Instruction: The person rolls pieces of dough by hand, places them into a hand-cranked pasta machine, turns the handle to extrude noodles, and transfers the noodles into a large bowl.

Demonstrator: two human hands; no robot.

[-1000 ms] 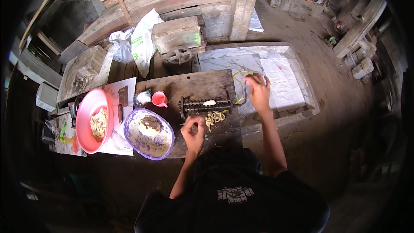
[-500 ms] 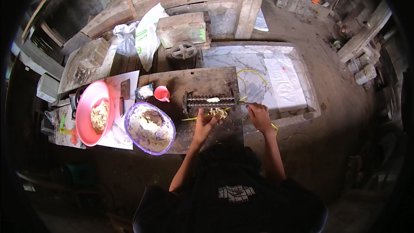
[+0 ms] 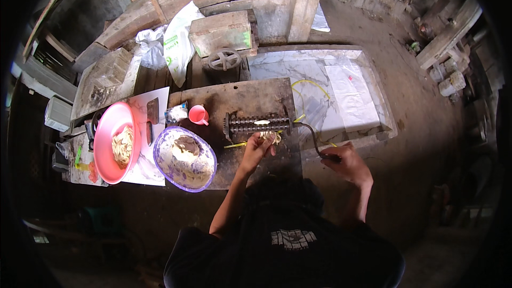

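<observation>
Dark metal rollers [image 3: 258, 124] lie across the near edge of a wooden board [image 3: 234, 98], with a bent crank [image 3: 316, 143] running off their right end. The right hand [image 3: 349, 162] is closed around the crank's grip, out past the board's right edge. The left hand [image 3: 257, 148] sits just below the rollers, fingers curled loosely into a bunch of pale strands [image 3: 269, 137] hanging from their underside. A small pale lump rests on top of the rollers. Left of the rollers on the board stands a pink cup [image 3: 199, 114]. Nearer the person, a purple bowl [image 3: 161, 156] holds pale dough. Farther left, a pink basin [image 3: 106, 144] holds more strands. Behind the board, right of centre, lies a shallow tray [image 3: 373, 96] lined with clear plastic.
</observation>
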